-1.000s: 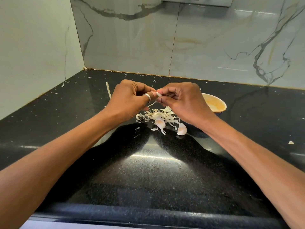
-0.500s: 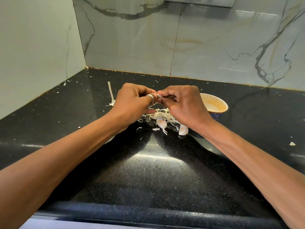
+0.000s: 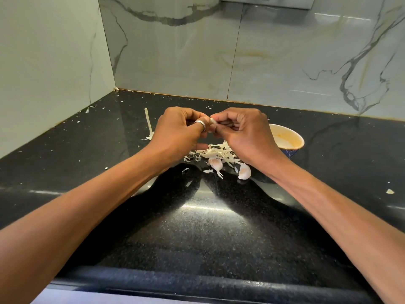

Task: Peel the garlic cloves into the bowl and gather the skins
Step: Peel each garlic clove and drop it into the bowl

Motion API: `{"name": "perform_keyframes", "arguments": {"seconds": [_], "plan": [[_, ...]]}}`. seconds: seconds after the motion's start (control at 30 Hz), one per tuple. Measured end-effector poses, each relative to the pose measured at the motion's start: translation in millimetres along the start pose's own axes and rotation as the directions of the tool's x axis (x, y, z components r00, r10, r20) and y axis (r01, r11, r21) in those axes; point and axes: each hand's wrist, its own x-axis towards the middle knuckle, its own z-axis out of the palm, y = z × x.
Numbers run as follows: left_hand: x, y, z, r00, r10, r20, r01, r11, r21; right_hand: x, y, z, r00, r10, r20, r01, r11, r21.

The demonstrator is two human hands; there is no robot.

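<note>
On the black speckled stone counter (image 3: pixel 208 227) lie two unpeeled pale garlic cloves (image 3: pixel 215 164), at the near edge of a heap of white papery skins (image 3: pixel 215 153). Above the heap, the left hand (image 3: pixel 177 132) and the right hand (image 3: pixel 245 134) both pinch one small garlic clove (image 3: pixel 212 122) between curled fingertips. Just behind the right hand stands the round cream-lined bowl (image 3: pixel 289 139).

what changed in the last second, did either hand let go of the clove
Hardly anything. Neither let go: the left hand and right hand still pinch the garlic clove between their fingertips, with only small finger shifts. The skin pile, the two loose cloves and the bowl stayed put.
</note>
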Motion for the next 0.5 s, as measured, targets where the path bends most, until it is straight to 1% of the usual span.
{"name": "perform_keyframes", "arguments": {"seconds": [0.1,0.17,0.5], "plan": [[1.4,-1.5,-1.2,0.999,0.044,-0.003,-0.043,0.994,0.101,-1.7,-2.4,0.0,1.000,0.007,0.002,-0.007,1.000,0.003],[2.4,-1.9,-1.9,0.998,0.062,-0.003,-0.061,0.989,0.134,-2.7,-4.4,0.5,1.000,0.009,0.003,-0.009,1.000,0.011],[8.8,-1.7,-2.7,0.999,0.008,0.038,-0.014,0.989,0.148,-2.6,-6.2,-1.7,0.998,0.054,0.032,-0.055,0.998,0.023]]}}
